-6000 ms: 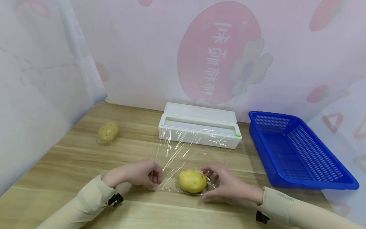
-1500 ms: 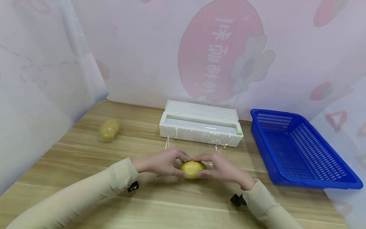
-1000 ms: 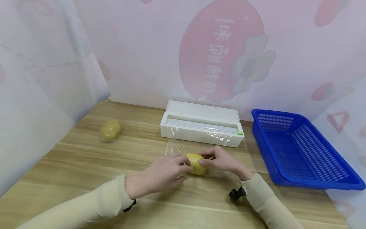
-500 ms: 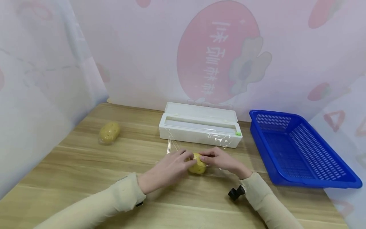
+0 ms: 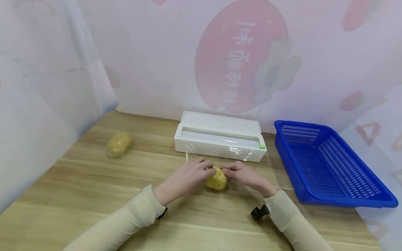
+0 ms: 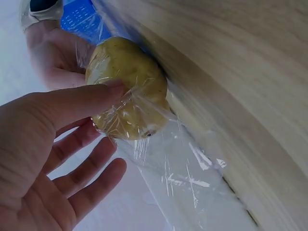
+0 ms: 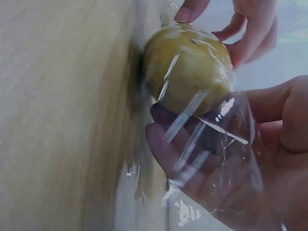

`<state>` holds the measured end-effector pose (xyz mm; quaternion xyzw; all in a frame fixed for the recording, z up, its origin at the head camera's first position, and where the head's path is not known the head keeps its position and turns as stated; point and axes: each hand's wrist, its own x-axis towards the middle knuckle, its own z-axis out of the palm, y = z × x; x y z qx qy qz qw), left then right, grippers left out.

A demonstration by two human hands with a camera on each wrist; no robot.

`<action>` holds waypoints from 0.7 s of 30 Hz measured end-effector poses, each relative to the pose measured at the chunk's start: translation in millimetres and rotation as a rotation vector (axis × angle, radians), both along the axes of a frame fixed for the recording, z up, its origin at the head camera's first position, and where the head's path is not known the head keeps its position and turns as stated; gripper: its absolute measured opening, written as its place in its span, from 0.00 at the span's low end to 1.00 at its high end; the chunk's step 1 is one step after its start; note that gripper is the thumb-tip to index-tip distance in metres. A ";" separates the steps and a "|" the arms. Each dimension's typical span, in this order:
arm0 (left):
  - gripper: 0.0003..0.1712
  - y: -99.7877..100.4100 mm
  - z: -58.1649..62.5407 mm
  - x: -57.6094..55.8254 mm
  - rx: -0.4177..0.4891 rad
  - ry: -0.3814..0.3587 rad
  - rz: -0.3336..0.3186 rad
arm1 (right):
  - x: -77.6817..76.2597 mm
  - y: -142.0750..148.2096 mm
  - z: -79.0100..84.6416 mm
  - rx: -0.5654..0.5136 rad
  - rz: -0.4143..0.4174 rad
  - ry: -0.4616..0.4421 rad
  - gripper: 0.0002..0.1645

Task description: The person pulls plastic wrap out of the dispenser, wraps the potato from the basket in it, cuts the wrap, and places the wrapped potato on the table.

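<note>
A yellow potato [image 5: 216, 179] sits low over the table in clear cling film [image 6: 187, 168], which stretches back to a white film dispenser box [image 5: 220, 148]. My left hand [image 5: 188, 177] pinches the potato's left end; the left wrist view shows the thumb [image 6: 103, 94] on top over the film, the other fingers spread below. At the potato's right end, my right hand [image 5: 246, 176] bends its fingers round loose film, thumb and fingertips right beside the potato. In the right wrist view, its fingers [image 7: 168, 144] show through the film.
A second potato [image 5: 119, 143], wrapped in film, lies at the table's back left. An open blue plastic basket [image 5: 301, 188] stands at the right. The dispenser's lid [image 5: 220, 122] is raised, near the back wall. A wooden table [image 5: 78, 195] lies underneath.
Both hands have come together at the potato, which has moved slightly back towards the box. The potato has been turned, and the film between it and the box has shortened. The second potato stays put.
</note>
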<state>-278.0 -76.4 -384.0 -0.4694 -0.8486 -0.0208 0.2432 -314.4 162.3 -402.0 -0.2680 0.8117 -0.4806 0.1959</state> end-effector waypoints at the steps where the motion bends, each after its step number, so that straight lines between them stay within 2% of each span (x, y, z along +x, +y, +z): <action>1: 0.20 -1.1 -0.2 -0.7 0.009 -0.028 0.001 | 0.7 -1.1 0.2 0.018 -0.004 0.037 0.22; 4: 0.26 -4.4 -1.1 -2.8 0.037 -0.108 0.006 | 6.7 -7.5 3.8 0.090 -0.068 0.260 0.18; 8: 0.32 -7.9 -2.5 -7.5 0.076 -0.206 0.032 | 20.6 -18.7 14.7 0.112 -0.213 0.660 0.12; 11: 0.34 -10.6 -3.0 -11.0 0.100 -0.279 0.070 | 30.6 -25.7 21.6 0.085 -0.213 0.876 0.12; 14: 0.35 -13.4 -3.6 -13.0 0.109 -0.335 0.098 | 38.3 -30.8 23.1 0.123 -0.152 0.966 0.16; 17: 0.36 -15.0 -4.0 -14.1 0.111 -0.362 0.101 | 40.2 -34.0 18.8 0.186 -0.142 0.976 0.21; 21: 0.37 -15.0 -4.3 -15.4 0.107 -0.366 0.097 | 35.8 -35.1 9.6 0.228 -0.171 0.979 0.21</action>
